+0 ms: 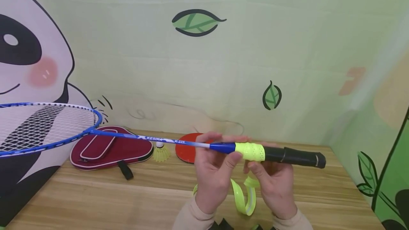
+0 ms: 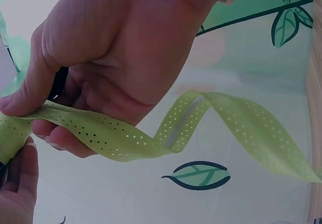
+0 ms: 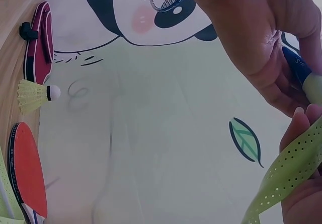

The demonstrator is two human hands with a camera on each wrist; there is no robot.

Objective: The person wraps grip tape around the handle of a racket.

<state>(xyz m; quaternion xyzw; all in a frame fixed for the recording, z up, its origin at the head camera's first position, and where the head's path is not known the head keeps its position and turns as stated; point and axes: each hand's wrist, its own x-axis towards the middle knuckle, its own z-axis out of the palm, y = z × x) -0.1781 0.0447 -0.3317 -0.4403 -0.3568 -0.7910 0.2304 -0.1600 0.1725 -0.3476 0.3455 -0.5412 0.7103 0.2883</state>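
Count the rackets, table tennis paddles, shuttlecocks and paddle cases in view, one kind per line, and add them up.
Badminton racket: 1
Red table tennis paddle: 1
Yellow shuttlecock: 1
Maroon paddle case: 1
Total: 4

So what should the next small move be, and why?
Probably wind the yellow tape one more turn toward the free end of the black handle: much of it is bare, the right hand pinches the tape's loose run, and the left hand supports the racket beside the wrapped part.
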